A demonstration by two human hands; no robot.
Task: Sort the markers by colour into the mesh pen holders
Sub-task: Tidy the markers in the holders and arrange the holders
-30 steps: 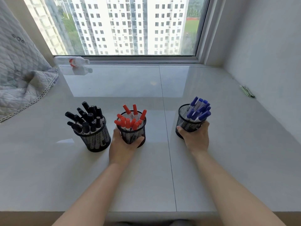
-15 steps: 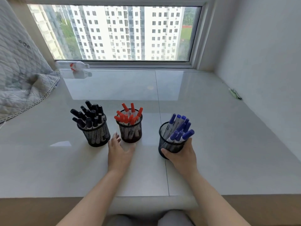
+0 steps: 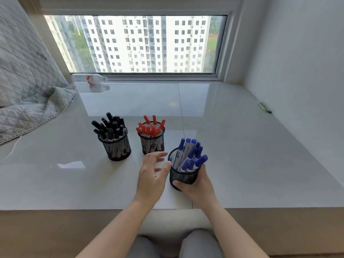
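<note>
Head view looks down on a glossy pale desk (image 3: 242, 155) set under a wide window (image 3: 147, 43) that shows white tower blocks; a white wall (image 3: 297, 62) closes the side beyond the blue holder, and a quilted grey blanket (image 3: 28, 81) spills onto the desk on the far side of the black holder. Three black mesh pen holders stand on the desk. The black holder (image 3: 117, 148), packed with black-capped markers, is the farthest from the blue holder (image 3: 183, 174); the red holder (image 3: 152, 142), with red-capped markers, stands between them, just behind and beside the blue one. The blue holder, nearest the desk's front edge, carries about nine blue-capped markers (image 3: 189, 155) with white barrels. The right hand (image 3: 197, 187) wraps its fingers round the blue holder's lower wall. The left hand (image 3: 153, 174) hovers just beside it, fingers spread and relaxed, thumb near the rim. A small plastic bottle (image 3: 89, 79) lies by the window sill.
</note>
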